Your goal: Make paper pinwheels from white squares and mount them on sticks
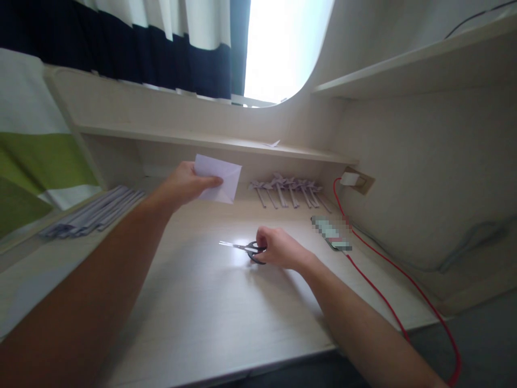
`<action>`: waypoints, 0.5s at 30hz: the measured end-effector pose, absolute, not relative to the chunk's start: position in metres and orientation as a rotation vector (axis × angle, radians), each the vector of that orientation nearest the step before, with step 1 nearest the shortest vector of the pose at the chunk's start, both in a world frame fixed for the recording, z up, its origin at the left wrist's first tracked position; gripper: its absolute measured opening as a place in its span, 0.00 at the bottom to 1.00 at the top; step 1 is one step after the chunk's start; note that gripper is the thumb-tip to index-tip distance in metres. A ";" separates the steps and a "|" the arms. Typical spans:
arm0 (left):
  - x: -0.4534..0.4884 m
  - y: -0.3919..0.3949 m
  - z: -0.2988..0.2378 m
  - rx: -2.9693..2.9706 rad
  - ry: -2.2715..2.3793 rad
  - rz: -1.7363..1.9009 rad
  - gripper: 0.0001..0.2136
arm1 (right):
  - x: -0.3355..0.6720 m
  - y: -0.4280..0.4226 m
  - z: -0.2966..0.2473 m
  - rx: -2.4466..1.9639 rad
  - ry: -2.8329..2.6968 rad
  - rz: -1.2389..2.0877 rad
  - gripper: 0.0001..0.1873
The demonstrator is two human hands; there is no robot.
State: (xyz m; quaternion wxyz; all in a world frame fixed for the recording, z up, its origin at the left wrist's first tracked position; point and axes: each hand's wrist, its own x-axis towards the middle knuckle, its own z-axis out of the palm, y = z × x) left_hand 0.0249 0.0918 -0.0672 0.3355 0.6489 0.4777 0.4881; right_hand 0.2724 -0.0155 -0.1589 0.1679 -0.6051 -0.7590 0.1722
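My left hand [194, 182] pinches a small creased sheet of white paper [226, 175] by its left side, thumb on top, held up above the desk. Lower and to the right, my right hand [278, 246] has its fingers at the black handles of a pair of scissors [250, 248]. Their blades point left and look slightly parted. The right fingertips are partly hidden behind the handles. A gap of bare desk [194, 302] lies between the paper and the scissors.
Several paper pinwheels [283, 188] lie at the back under a shelf [218, 143]. Folded paper strips [97, 213] are stacked at the left. On the right, a phone [331, 233] is joined to a red cable [375, 288], near a plugged-in charger [349, 179].
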 end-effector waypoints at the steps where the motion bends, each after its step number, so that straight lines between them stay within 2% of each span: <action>1: 0.025 0.093 -0.068 1.694 1.227 1.261 0.15 | 0.272 -0.015 -0.159 -1.720 -2.174 0.500 0.12; 3: 0.025 0.094 -0.069 1.692 1.195 1.240 0.16 | 0.272 -0.015 -0.159 -1.710 -2.207 0.535 0.06; 6: 0.023 0.094 -0.069 1.699 1.193 1.196 0.15 | 0.272 -0.015 -0.160 -1.677 -2.232 0.612 0.03; 13: 0.019 0.078 -0.058 1.801 1.164 0.952 0.15 | 0.276 -0.012 -0.163 -1.381 -2.017 0.658 0.03; 15: 0.020 0.074 -0.057 1.879 1.142 0.814 0.14 | 0.277 -0.010 -0.160 -1.268 -1.843 0.619 0.09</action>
